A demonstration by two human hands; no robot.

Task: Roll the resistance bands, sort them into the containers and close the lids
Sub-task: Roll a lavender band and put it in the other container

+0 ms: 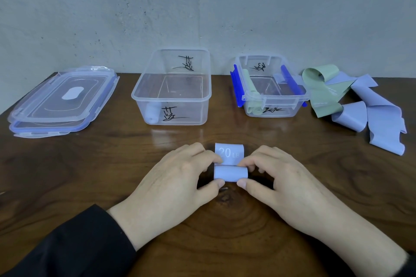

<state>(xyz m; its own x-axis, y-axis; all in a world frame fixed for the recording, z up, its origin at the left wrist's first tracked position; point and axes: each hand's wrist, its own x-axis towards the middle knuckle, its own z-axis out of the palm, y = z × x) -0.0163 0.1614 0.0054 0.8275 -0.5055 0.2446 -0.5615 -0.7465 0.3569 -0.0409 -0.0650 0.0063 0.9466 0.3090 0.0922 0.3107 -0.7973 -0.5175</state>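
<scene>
Both hands — left hand (180,177), right hand (279,177) — pinch a half-rolled lilac band (230,172) mid-bench (67,175), bare wood on either side. Behind stand two open tubs (172,96) (272,96) near the grey wall (202,7); lids (60,101) far left — loose bands (360,105) far right.

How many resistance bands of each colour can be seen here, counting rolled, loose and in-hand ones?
Blue bands: 4, one in the hands, one rolled in the big container, two loose in the pile.
Green bands: 2, one in the small container, one loose.
Total: 6, though the tangled pile makes its count uncertain.
</scene>
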